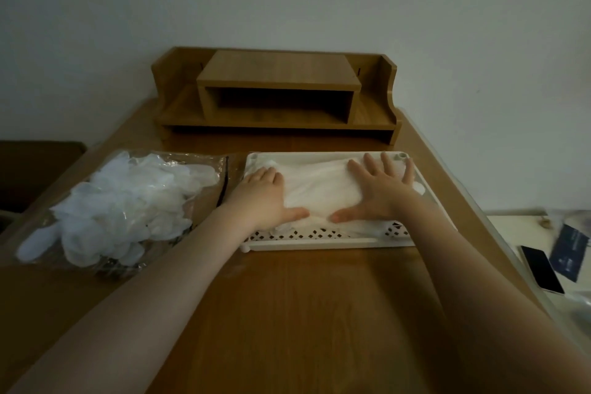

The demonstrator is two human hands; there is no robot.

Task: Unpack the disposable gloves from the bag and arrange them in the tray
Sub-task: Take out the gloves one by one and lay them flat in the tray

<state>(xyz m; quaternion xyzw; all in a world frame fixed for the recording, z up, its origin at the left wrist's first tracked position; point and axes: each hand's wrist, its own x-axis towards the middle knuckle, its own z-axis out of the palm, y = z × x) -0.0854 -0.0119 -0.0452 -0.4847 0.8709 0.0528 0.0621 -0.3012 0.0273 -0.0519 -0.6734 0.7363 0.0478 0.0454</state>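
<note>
Gloves [319, 192], disposable, translucent white: one flattened stack lies in the tray [323, 243], under both palms.

Left hand [263, 197]: fingers straight and together, thumb spread toward the other hand, pressing flat on the stack's left end. Holds nothing.

Right hand [380, 189]: fingers straight and fanned wide, thumb pointing toward the left hand, pressing flat on the stack's right end. Holds nothing. The two thumb tips lie near each other, apart, along the stack's near edge.

Tray: white plastic, rectangular, with a perforated lattice near wall; it stands on the table [287, 313] directly beneath both hands.

Bag [128, 205]: clear plastic, lying flat just beside the left hand on its outer side, close to the tray's left end. It contains a loose heap of further white gloves; whether its mouth is open cannot be told.

Desk shelf [276, 96]: wooden, with an open box compartment, beyond both hands at the table's far edge against the wall.

Phone [540, 269]: dark screen, face up, well outside the right forearm on a separate pale surface, next to a dark blue card [571, 254].
</note>
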